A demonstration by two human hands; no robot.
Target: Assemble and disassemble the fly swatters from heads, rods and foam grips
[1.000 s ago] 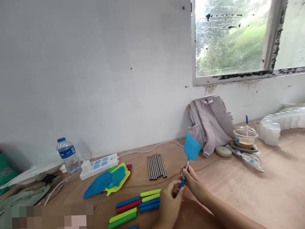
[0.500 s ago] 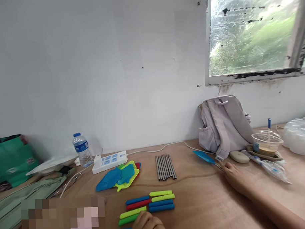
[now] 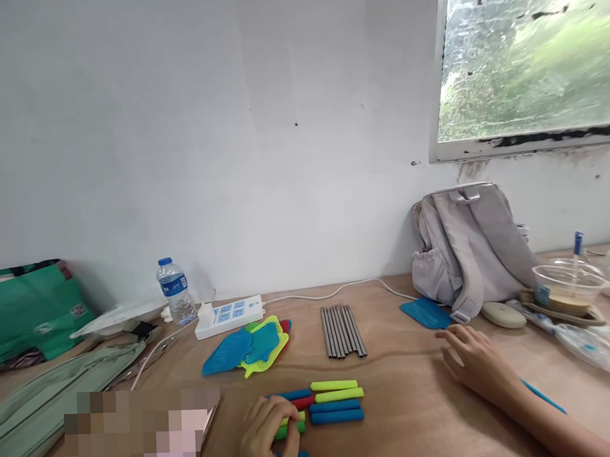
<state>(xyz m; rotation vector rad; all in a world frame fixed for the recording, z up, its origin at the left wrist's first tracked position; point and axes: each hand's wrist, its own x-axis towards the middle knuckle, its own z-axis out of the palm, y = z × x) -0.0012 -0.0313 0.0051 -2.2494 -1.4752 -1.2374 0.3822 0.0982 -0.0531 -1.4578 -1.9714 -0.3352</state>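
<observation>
From my remote seat I had the left grip [image 3: 266, 428] bent over a yellow handle [image 3: 295, 418] and a green handle [image 3: 293, 430]; I couldn't tell whether it had closed on either. Just beyond it a red handle [image 3: 304, 402] lay beside a blue one, and to its right were two yellow handles and two blue handles [image 3: 336, 411]. Beyond the left grip lay loose swatter heads [image 3: 228, 353] in blue, yellow and red.

Well to its right, the right grip [image 3: 472, 361] was wide, palm down, with the fingers loosely spread over the bench [image 3: 402, 418]. A blue fly swatter [image 3: 426, 313] had its mesh head just beyond those fingertips, and its handle showed past the forearm, the middle hidden. Metal tubes [image 3: 341, 331] lay between the grips, farther out; a backpack [image 3: 478, 249] leaned beyond the right one.
</observation>
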